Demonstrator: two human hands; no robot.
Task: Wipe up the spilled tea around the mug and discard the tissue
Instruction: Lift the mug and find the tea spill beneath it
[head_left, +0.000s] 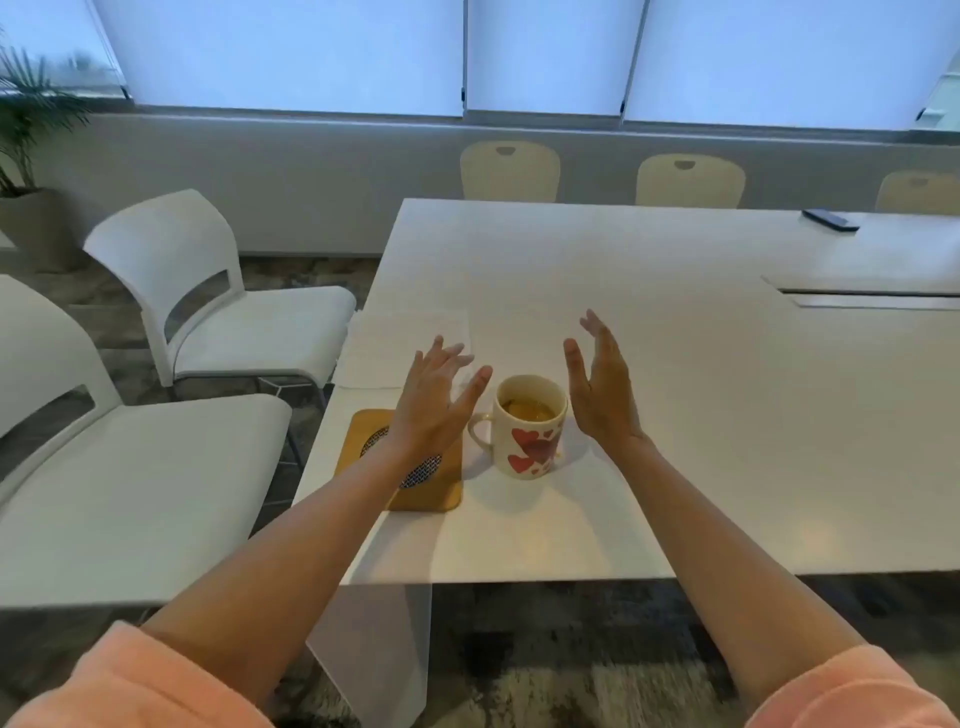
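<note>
Here, both hands (436, 400) (602, 395) are held wide and empty beside the mug (530, 426); the soft tissue (410, 343) is best pinched at an edge.

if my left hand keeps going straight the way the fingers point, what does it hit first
Probably the white tissue sheets lying flat just beyond the left hand, past the mug; how high the hand is above the table is unclear.

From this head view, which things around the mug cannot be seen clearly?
- Spilled tea: no clear puddle shows on the white table; only a faint speck beside the mug.
- Coaster: its pattern is partly covered by the left hand and forearm.
- Tissues: white on white, edges faint.
- Bin: none in frame.
- Dark flat object: too small to identify.
</note>
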